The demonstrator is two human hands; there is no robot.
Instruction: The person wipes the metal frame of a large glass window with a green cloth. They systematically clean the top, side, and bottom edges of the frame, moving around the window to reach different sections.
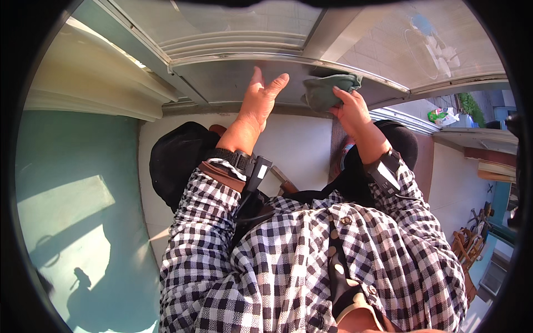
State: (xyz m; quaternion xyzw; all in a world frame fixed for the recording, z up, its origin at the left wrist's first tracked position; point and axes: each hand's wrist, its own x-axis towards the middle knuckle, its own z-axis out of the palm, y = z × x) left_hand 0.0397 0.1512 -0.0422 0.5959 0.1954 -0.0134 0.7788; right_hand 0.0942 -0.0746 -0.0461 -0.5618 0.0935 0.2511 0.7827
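Note:
My right hand (pixel 349 106) grips a folded grey-green cloth (pixel 322 92), thumb on top of it. The cloth is at the lower metal panel (pixel 220 81) of a glazed door or window frame; whether it touches the panel I cannot tell. To its left, my left hand (pixel 264 93) holds nothing, its thumb and fingers apart, in front of the same panel. Above both hands runs the frame's metal rail (pixel 250 56), with a glass pane (pixel 233 25) beyond it.
A cream curtain (pixel 87 83) hangs at the left beside a green wall (pixel 70 166). Below me is a pale tiled floor (pixel 300 145), where a wooden piece (pixel 287 186) shows between my legs. At the right, a plastic bag (pixel 443 116) lies outside and wooden chairs (pixel 470 245) stand.

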